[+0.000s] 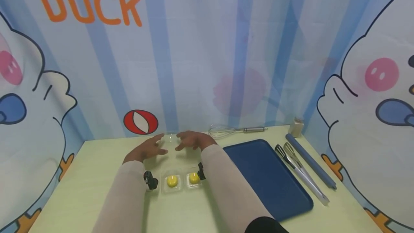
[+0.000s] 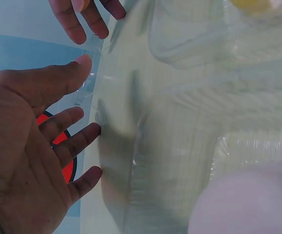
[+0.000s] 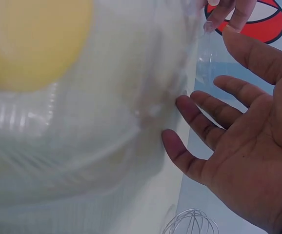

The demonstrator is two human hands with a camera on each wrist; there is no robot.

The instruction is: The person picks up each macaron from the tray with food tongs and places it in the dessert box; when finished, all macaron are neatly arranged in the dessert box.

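My left hand (image 1: 147, 149) hovers over the back of the table with its fingers spread and nothing in it. Facing it, my right hand (image 1: 195, 140) is held the same way, palm inward and empty. Between and just beyond the fingertips, a small clear plastic piece (image 1: 170, 138) stands near the table's back edge. Nearer, below the wrists, are clear plastic containers (image 1: 163, 184), two of them each with a yellow round piece (image 1: 172, 181) inside. A pale pinkish round thing (image 2: 248, 204) shows in another clear container in the left wrist view; my left wrist mostly hides it in the head view.
A dark blue tray (image 1: 268, 179) lies right of my right forearm. Beyond it are tongs (image 1: 304, 175), a blue-grey rod (image 1: 310, 161) and a small box-like item (image 1: 296, 127). A whisk (image 1: 237, 130) lies along the back edge, before a printed curtain (image 1: 200, 53).
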